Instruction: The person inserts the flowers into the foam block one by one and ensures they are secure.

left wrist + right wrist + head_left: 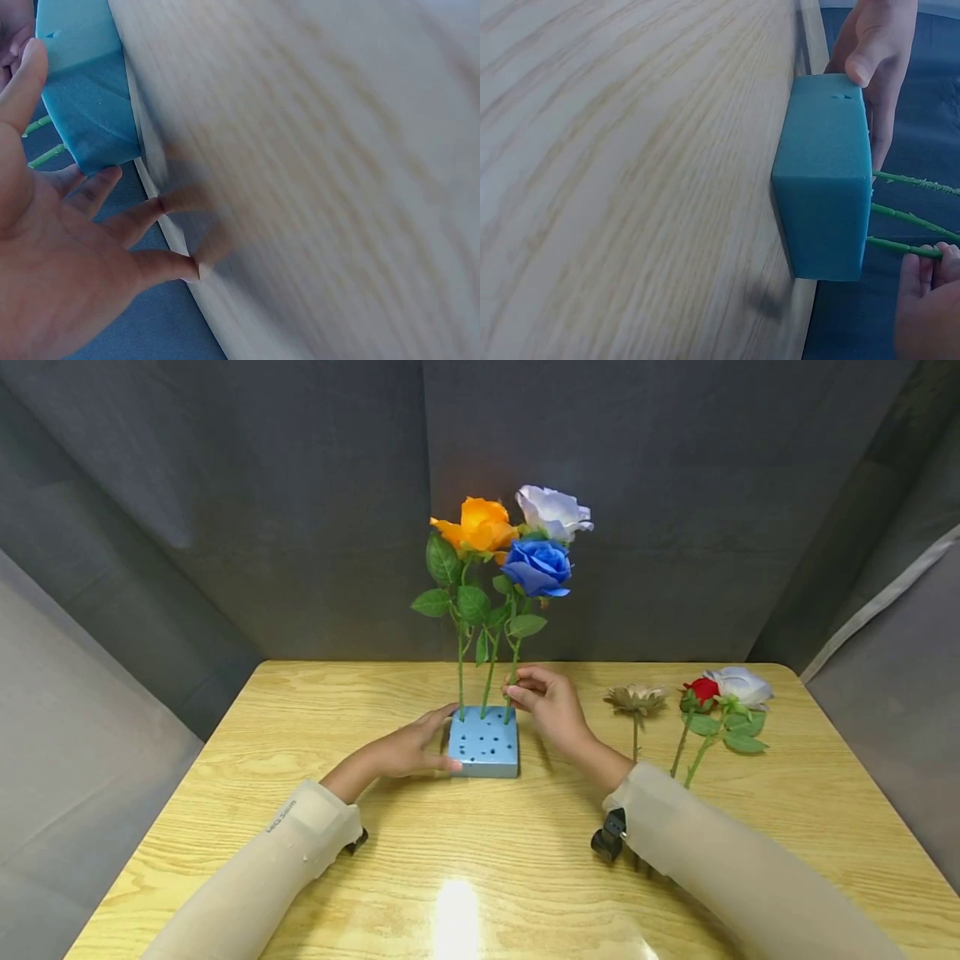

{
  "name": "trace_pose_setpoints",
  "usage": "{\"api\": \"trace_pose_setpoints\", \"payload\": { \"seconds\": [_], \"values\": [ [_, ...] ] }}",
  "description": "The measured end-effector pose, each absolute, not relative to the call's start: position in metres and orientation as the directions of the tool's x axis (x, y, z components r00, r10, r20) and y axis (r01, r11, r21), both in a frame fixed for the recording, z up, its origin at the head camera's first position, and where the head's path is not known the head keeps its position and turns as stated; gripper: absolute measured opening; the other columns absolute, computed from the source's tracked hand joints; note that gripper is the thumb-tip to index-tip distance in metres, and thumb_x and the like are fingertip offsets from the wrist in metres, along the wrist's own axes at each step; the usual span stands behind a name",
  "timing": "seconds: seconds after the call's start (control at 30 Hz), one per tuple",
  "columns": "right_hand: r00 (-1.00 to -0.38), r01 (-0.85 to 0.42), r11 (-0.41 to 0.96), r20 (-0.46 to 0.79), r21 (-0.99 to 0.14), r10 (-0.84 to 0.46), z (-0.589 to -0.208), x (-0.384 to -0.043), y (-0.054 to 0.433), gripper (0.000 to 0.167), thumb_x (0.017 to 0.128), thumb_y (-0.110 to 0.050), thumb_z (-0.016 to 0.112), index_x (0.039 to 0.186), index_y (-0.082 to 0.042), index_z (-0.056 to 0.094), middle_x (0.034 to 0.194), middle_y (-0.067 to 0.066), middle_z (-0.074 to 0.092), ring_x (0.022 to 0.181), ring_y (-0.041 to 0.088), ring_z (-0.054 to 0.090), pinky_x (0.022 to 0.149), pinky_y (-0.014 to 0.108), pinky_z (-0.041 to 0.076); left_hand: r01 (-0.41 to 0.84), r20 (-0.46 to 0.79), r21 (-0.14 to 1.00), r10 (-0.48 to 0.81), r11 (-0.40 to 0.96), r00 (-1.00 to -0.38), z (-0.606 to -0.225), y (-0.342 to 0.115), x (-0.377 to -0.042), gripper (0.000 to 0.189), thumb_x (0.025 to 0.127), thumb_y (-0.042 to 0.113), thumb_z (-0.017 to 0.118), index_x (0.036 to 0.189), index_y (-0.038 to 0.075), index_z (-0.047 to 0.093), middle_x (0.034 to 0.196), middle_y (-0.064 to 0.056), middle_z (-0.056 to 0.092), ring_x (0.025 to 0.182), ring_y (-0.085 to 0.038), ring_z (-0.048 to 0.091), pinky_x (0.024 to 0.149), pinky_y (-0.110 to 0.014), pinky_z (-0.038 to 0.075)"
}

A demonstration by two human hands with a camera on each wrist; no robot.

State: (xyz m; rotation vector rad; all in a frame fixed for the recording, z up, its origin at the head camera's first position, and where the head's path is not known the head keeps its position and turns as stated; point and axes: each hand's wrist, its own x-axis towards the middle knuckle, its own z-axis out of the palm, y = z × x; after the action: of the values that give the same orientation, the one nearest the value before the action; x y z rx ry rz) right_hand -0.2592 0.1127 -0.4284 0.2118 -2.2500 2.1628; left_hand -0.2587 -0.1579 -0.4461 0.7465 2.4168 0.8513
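A light blue foam block (483, 769) dotted with holes stands on the table. My left hand (408, 750) grips its left side, thumb at the front corner and fingers toward the back. In the left wrist view the fingers (133, 223) spread beside the block. Three artificial flowers rise from the block's back row: an orange one (480, 529), a white rose (555, 513) and a blue rose (537, 567). My right hand (551, 706) pinches the rightmost stem (904, 247), which leads up to the blue rose, just above the foam.
On the table's right lie a beige flower (635, 698), a red rose (702, 691) and another white rose (738, 687); my right sleeve covers their lower stems. Dark grey cloth (315, 510) hangs behind the wooden table (420, 852).
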Motion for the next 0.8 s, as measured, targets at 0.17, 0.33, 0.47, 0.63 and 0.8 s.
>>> {"api": "trace_pose_setpoints", "payload": {
  "seconds": [0.17,0.33,0.47,0.63,0.8],
  "values": [
    [-0.991,-0.100,0.036,0.096,-0.994,-0.089,-0.431,-0.261,0.113,0.027,0.100,0.004,0.063,0.126,0.011,0.062,0.118,0.028,0.067,0.101,0.019,0.072,0.090,0.034,0.060,0.329,-0.249,0.677,0.625,0.658,-0.739,-0.447,-0.158,-0.260,0.106,0.094,0.049,0.073,0.168,0.017,0.004,0.171,-0.017,0.015,0.156,-0.041,0.017,0.122,-0.062,0.022],
    [-0.991,-0.108,0.064,0.102,-0.992,-0.092,-0.432,-0.262,0.112,0.028,0.100,0.004,0.063,0.128,0.011,0.062,0.117,0.029,0.067,0.108,0.032,0.071,0.091,0.036,0.060,0.316,-0.258,0.684,0.623,0.658,-0.739,-0.446,-0.158,-0.259,0.106,0.094,0.049,0.073,0.168,0.018,0.003,0.171,-0.016,0.014,0.156,-0.040,0.017,0.122,-0.062,0.022],
    [-0.987,-0.137,0.098,0.128,-0.986,-0.093,-0.435,-0.262,0.111,0.029,0.099,0.003,0.064,0.127,0.011,0.063,0.114,0.028,0.069,0.108,0.037,0.071,0.089,0.037,0.060,0.309,-0.261,0.690,0.623,0.655,-0.737,-0.446,-0.158,-0.259,0.106,0.095,0.049,0.073,0.168,0.018,0.003,0.172,-0.016,0.013,0.156,-0.041,0.016,0.122,-0.062,0.021],
    [-0.983,-0.171,0.133,0.159,-0.976,-0.096,-0.440,-0.261,0.111,0.029,0.099,0.002,0.065,0.127,0.010,0.064,0.111,0.027,0.070,0.106,0.039,0.071,0.087,0.035,0.061,0.306,-0.262,0.692,0.623,0.653,-0.737,-0.446,-0.158,-0.259,0.106,0.095,0.049,0.073,0.168,0.019,0.003,0.172,-0.015,0.011,0.157,-0.040,0.014,0.123,-0.062,0.021],
    [-0.981,-0.183,0.188,0.165,-0.965,-0.104,-0.444,-0.259,0.110,0.032,0.099,-0.001,0.066,0.130,0.007,0.064,0.110,0.024,0.071,0.102,0.036,0.071,0.090,0.044,0.060,0.302,-0.263,0.694,0.620,0.654,-0.739,-0.445,-0.158,-0.258,0.105,0.095,0.048,0.073,0.168,0.018,0.003,0.172,-0.016,0.012,0.156,-0.040,0.015,0.123,-0.062,0.021]
  ]
}}
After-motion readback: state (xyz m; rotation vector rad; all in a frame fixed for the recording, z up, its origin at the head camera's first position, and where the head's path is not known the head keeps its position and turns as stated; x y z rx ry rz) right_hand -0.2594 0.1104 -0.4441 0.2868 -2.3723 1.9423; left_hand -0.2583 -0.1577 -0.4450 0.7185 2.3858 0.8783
